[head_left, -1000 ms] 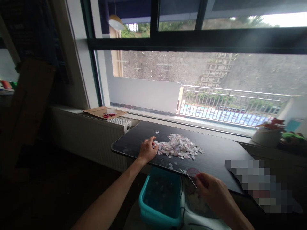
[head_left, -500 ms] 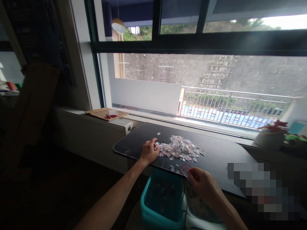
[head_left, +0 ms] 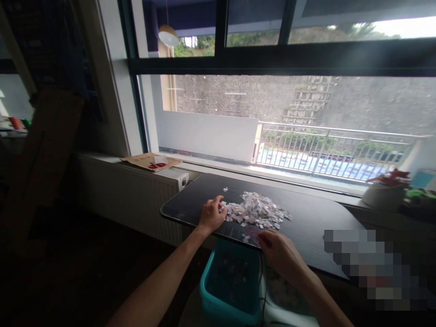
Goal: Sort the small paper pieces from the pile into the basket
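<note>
A heap of small white paper scraps [head_left: 259,211] lies on the dark tabletop [head_left: 313,227]. My left hand [head_left: 211,215] rests at the heap's left end, fingers curved and apart, touching the nearest scraps. Low over the table's front edge, my right hand [head_left: 277,247] pinches a thin, see-through reddish loop [head_left: 252,233]; its exact kind is unclear. The loop is over a few loose scraps near the edge. Below the table edge stands a teal plastic bin [head_left: 204,290] with dim small pieces inside.
Right of the bin is a pale container [head_left: 282,315], partly behind my right forearm. Red-handled scissors [head_left: 157,165] lie on brown paper [head_left: 138,160] above the radiator [head_left: 150,195]. A white pot [head_left: 381,197] stands on the sill at right. A pixelated patch hides the table's right end.
My right hand has moved left and slightly up with the reddish loop, bringing it over the loose scraps near the edge. My left hand has stayed in place.
</note>
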A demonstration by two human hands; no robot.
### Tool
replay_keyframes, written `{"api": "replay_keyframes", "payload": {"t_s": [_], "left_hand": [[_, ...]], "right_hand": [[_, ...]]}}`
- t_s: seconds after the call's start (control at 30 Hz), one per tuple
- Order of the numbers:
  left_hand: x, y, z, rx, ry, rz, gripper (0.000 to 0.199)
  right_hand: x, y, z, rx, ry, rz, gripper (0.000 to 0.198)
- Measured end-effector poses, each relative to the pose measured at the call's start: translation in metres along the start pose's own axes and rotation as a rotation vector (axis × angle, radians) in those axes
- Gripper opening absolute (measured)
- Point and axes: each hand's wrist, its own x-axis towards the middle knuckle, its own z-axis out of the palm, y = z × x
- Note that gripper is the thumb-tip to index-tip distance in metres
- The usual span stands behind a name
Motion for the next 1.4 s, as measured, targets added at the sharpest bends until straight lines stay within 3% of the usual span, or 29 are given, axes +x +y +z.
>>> {"api": "replay_keyframes", "payload": {"t_s": [0.27,0.53,0.87,1.1,1.27,1.4], "left_hand": [[-0.001,0.001,-0.001,-0.003,-0.008,-0.008,0.036],[0.000,0.001,-0.002,-0.017,-0.021,-0.022,0.038],[0.001,0.001,-0.004,-0.014,-0.033,-0.025,0.037],[0.003,-0.002,-0.003,-0.010,-0.026,-0.022,0.036],[0.003,-0.004,-0.003,-0.008,-0.017,-0.019,0.036],[0.004,-0.002,-0.004,-0.010,-0.006,-0.032,0.036]], "right_hand": [[0.001,0.000,0.003,0.015,0.013,-0.019,0.026],[-0.013,-0.021,0.000,0.054,-0.060,-0.069,0.028],[0.002,0.057,-0.014,0.135,0.207,0.210,0.031],[0.008,0.052,0.002,0.193,0.292,0.189,0.028],[0.004,0.056,0.009,0.348,0.345,0.175,0.028],[0.003,0.054,0.010,0.379,0.300,0.140,0.028]]}}
